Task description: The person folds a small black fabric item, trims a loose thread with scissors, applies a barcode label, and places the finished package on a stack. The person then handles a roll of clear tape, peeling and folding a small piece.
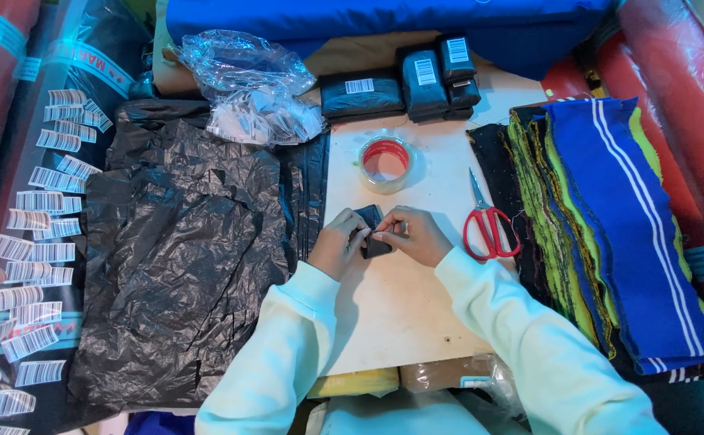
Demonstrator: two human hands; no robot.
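- On the pale worktop [400, 314], seen from the head camera, the left hand [337, 244] and the right hand [416, 236] meet over a small dark folded cloth piece [372, 229]; both hands pinch it closed between fingertips, just above the surface.
- Past the hands lies a roll of tape [385, 163], untouched; red-handled scissors [487, 223] lie just beside the right hand, also idle.
- At the far edge sit several dark wrapped bundles [404, 87] with barcode labels on them, apparently finished pieces.
- To the right, a stack of cloth strips [610, 234] in blue, green and black waits, well apart from the hands.
- To the left, crumpled black plastic bags [183, 258] spread out, with loose barcode stickers [38, 250] beyond and a clear bag of labels [255, 105] near the bundles.
- Judging by this, a few bundles are done, one piece is being folded, and much cloth remains.
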